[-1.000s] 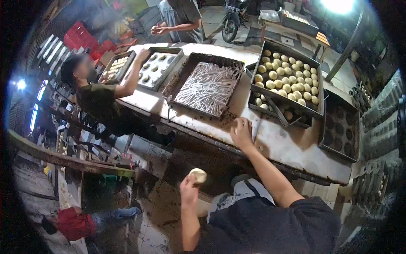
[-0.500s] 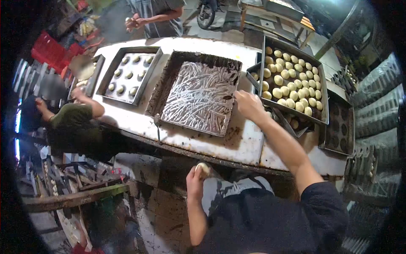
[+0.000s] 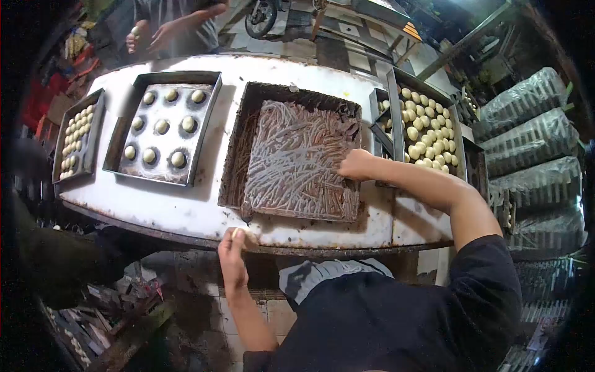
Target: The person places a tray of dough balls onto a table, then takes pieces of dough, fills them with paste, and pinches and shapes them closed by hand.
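Observation:
My left hand [image 3: 233, 255] holds a pale, flattened dough piece [image 3: 246, 238] near the front edge of the white table. My right hand [image 3: 357, 166] is closed at the right side of a square tray [image 3: 229, 180] filled with brown and whitish strands [image 3: 297, 161]; anything inside its fingers is hidden. Left of that tray, a metal tray [image 3: 201, 139] bears several round dough balls in rows. A deep tray [image 3: 462, 133] at the right holds many pale dough balls [image 3: 431, 127].
At the far left stands a narrow tray [image 3: 93, 142] of small dough balls. Across the table [image 3: 149, 204] a person's hands [image 3: 167, 31] hold a small ball. Wrapped stacks [image 3: 527, 136] stand at the right. A motorcycle wheel [image 3: 261, 17] shows behind.
My right hand has gone from the bare tabletop to the strand tray's right side. My left hand has moved left with the dough. The view has shifted, and the person across now shows nearer.

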{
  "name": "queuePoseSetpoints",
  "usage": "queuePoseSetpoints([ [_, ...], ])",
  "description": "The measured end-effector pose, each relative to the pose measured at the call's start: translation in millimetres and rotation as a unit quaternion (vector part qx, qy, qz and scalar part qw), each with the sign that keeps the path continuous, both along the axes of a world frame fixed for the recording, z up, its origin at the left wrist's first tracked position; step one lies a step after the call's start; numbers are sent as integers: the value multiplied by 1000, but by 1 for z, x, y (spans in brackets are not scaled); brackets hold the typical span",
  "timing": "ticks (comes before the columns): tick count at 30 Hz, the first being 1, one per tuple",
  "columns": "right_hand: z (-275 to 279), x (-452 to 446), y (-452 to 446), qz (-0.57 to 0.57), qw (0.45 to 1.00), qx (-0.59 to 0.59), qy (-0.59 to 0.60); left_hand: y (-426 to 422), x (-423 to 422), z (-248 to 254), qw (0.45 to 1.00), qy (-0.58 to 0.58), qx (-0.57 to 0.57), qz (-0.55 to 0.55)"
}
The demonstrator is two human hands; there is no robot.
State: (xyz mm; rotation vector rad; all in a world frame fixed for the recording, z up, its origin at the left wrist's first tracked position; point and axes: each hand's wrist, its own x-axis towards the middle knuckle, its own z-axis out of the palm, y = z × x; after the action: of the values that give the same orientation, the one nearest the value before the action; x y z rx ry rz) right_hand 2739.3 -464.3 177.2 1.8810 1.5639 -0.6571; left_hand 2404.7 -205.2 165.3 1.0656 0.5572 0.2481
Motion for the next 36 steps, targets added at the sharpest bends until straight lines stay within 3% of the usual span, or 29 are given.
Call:
queuePoseSetpoints([
  [4, 13, -4, 14, 1, 999, -40, 18, 0, 21, 10, 997, 18, -71, -1],
  [9, 37, 11, 21, -43, 999, -18, 1, -41, 54, -5, 984, 10, -134, -115],
  [12, 15, 3, 4, 9, 996, 82, -43, -80, 80, -17, 969, 11, -97, -228],
  [14, -3, -5, -6, 26, 997, 67, -33, -98, 91, -8, 962, 4, -75, -263],
  [17, 16, -12, -5, 56, 997, 61, 6, -120, 87, 15, 951, -9, -7, -309],
  [19, 35, 0, -1, -32, 999, 2, 32, -129, 80, 12, 950, 3, -7, -312],
  [20, 12, 20, -24, -70, 984, 102, 131, -136, 77, 13, 951, 47, -4, -305],
  [21, 23, 11, -34, -67, 982, 110, 136, -147, 74, 12, 952, 53, 4, -303],
  [22, 34, -3, -48, -186, 921, 234, 250, -160, 73, 7, 964, 46, -16, -261],
  [24, 28, -43, -75, -386, 701, 384, 461, -188, 77, -14, 982, 63, -14, -180],
  [25, 24, -72, -84, -462, 653, 392, 455, -207, 86, -32, 988, 67, -79, -115],
  [29, 7, -146, -119, -484, 537, 606, 331, -254, 108, -30, 977, -8, -212, 33],
  [30, -13, -153, -127, -512, 457, 627, 369, -257, 109, -17, 969, -29, -240, 51],
  [31, -30, -151, -139, -506, 460, 621, 382, -260, 109, -15, 962, -32, -235, 134],
  [33, -59, -151, -157, -487, 526, 598, 358, -254, 100, -30, 945, -55, -231, 224],
  [34, -64, -150, -162, -461, 539, 623, 330, -241, 89, -47, 940, -76, -257, 212],
  [36, -93, -139, -167, -462, 557, 638, 264, -252, 78, -8, 939, -110, -216, 244],
])
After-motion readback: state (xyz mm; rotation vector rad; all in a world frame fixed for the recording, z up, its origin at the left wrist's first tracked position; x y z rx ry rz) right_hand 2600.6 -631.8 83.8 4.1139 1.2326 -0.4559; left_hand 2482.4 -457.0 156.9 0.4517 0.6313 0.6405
